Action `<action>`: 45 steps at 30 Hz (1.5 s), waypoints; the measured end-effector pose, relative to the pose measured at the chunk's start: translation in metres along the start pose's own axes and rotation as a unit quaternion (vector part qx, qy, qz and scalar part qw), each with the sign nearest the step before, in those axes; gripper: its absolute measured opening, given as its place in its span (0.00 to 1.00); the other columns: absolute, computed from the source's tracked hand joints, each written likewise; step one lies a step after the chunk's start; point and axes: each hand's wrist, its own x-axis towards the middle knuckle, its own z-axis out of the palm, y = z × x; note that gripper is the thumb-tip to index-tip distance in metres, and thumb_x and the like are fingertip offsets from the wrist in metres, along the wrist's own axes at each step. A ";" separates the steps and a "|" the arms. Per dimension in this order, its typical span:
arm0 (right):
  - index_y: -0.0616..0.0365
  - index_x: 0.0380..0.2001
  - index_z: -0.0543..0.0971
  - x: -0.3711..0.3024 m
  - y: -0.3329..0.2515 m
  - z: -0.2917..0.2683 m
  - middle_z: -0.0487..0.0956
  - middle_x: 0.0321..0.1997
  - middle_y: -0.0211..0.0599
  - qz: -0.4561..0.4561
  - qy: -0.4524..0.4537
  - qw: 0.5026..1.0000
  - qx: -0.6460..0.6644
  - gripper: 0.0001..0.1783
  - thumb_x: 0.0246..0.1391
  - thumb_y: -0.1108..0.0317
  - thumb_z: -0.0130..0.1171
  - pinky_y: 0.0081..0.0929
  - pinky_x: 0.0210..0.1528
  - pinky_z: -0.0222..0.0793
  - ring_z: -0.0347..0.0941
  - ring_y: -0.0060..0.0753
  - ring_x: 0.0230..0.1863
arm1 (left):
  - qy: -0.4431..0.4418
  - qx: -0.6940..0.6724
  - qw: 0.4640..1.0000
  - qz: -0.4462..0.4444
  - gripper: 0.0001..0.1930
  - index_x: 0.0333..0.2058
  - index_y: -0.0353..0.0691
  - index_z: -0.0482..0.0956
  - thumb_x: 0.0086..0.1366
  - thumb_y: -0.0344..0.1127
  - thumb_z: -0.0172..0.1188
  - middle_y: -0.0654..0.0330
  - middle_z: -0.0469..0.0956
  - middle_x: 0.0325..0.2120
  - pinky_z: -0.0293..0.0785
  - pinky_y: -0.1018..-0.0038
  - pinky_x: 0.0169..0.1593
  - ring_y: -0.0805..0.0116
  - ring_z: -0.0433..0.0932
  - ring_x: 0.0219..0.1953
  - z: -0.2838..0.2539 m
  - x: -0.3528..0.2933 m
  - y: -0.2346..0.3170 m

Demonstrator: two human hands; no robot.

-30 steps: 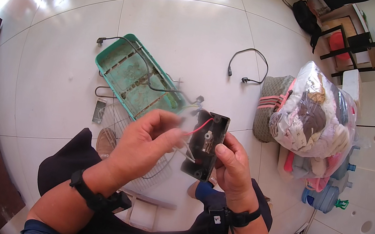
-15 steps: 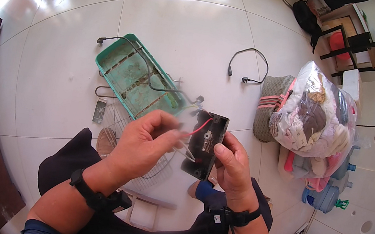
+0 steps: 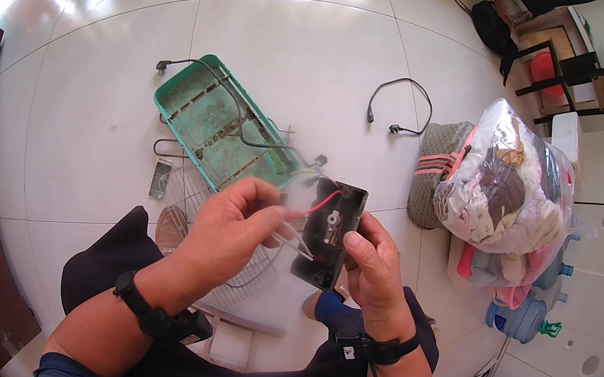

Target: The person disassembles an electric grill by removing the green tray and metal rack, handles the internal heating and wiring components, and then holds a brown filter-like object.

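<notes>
Right now my right hand (image 3: 372,268) clasps the black plastic housing (image 3: 329,233), thumb pressed on its open face and the other fingers wrapped behind it, so the box stands nearly upright in front of me with its long axis running away from my lap and tilting a little to the right. My left hand (image 3: 235,229) sits just beside it on its left, fingertips pinched on the wires (image 3: 298,245) that come out of the housing's inside; a red wire (image 3: 317,205) loops from those fingers up into the upper half of the box. So the wires lie to the left of the housing, crossing its long axis, and my left hand is the nearer one to them. Beyond both hands the green tray (image 3: 220,127) lies on the tiled floor (image 3: 89,121), with a black cable trailing across it
</notes>
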 end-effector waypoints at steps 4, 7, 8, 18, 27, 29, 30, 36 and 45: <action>0.69 0.63 0.70 0.000 0.001 -0.001 0.79 0.56 0.41 0.002 -0.004 1.000 0.009 0.37 0.56 0.56 0.66 0.30 0.60 0.71 0.76 0.29 0.54 | -0.010 -0.004 1.000 -0.028 0.06 0.44 0.37 0.73 0.72 0.31 0.55 0.56 0.82 0.40 0.79 0.75 0.40 0.68 0.85 0.39 0.002 0.000 0.002; 0.69 0.63 0.70 0.001 0.001 -0.001 0.79 0.56 0.41 -0.002 -0.008 1.000 0.012 0.37 0.56 0.56 0.66 0.29 0.60 0.71 0.76 0.29 0.54 | -0.015 -0.005 0.999 -0.034 0.06 0.44 0.37 0.74 0.72 0.31 0.55 0.56 0.82 0.40 0.79 0.75 0.41 0.68 0.85 0.39 0.002 -0.001 0.003; 0.69 0.63 0.70 0.001 -0.001 0.000 0.78 0.57 0.41 -0.001 -0.010 1.000 0.015 0.36 0.56 0.58 0.65 0.30 0.61 0.70 0.76 0.29 0.55 | -0.015 -0.008 0.999 -0.036 0.06 0.44 0.37 0.74 0.72 0.31 0.55 0.56 0.82 0.40 0.79 0.75 0.41 0.68 0.85 0.39 0.003 -0.001 0.004; 0.67 0.64 0.69 0.002 0.003 -0.004 0.76 0.59 0.40 0.002 -0.017 1.000 0.007 0.35 0.52 0.66 0.60 0.31 0.66 0.62 0.71 0.29 0.60 | -0.069 -0.064 0.994 -0.058 0.04 0.41 0.36 0.74 0.70 0.28 0.57 0.59 0.82 0.38 0.79 0.75 0.41 0.69 0.84 0.38 0.007 -0.005 -0.001; 0.68 0.65 0.66 0.005 0.006 0.000 0.77 0.58 0.43 -0.036 0.006 0.994 -0.102 0.39 0.46 0.72 0.57 0.34 0.64 0.68 0.75 0.34 0.59 | -0.125 0.009 0.991 -0.042 0.06 0.41 0.36 0.76 0.68 0.29 0.60 0.62 0.81 0.36 0.78 0.77 0.42 0.76 0.80 0.37 0.008 -0.005 -0.016; 0.68 0.65 0.66 0.005 0.006 0.000 0.76 0.59 0.42 -0.049 0.012 0.992 -0.115 0.39 0.46 0.75 0.55 0.33 0.65 0.67 0.74 0.33 0.59 | -0.120 0.030 0.992 -0.038 0.05 0.41 0.36 0.76 0.68 0.28 0.59 0.63 0.80 0.35 0.78 0.78 0.42 0.77 0.80 0.37 0.009 -0.005 -0.018; 0.68 0.65 0.66 0.005 0.007 0.000 0.75 0.60 0.41 -0.062 0.017 0.990 -0.127 0.39 0.45 0.77 0.54 0.33 0.66 0.66 0.73 0.32 0.60 | -0.120 0.030 0.992 -0.038 0.05 0.41 0.36 0.76 0.68 0.28 0.59 0.63 0.80 0.35 0.78 0.78 0.42 0.77 0.80 0.37 0.008 -0.004 -0.017; 0.62 0.63 0.71 0.004 0.004 0.001 0.69 0.60 0.38 -0.129 0.021 0.966 -0.223 0.36 0.47 0.80 0.60 0.29 0.60 0.74 0.71 0.31 0.61 | -0.058 0.090 0.994 -0.029 0.10 0.46 0.35 0.73 0.67 0.26 0.58 0.61 0.79 0.39 0.76 0.77 0.47 0.74 0.80 0.41 0.008 -0.001 -0.020; 0.60 0.61 0.72 0.004 0.000 0.006 0.70 0.57 0.40 -0.158 0.036 0.937 -0.310 0.37 0.42 0.80 0.60 0.30 0.59 0.75 0.73 0.34 0.59 | 0.040 0.171 0.974 0.146 0.26 0.60 0.38 0.68 0.62 0.21 0.56 0.58 0.75 0.51 0.70 0.69 0.60 0.67 0.75 0.54 0.001 -0.002 -0.002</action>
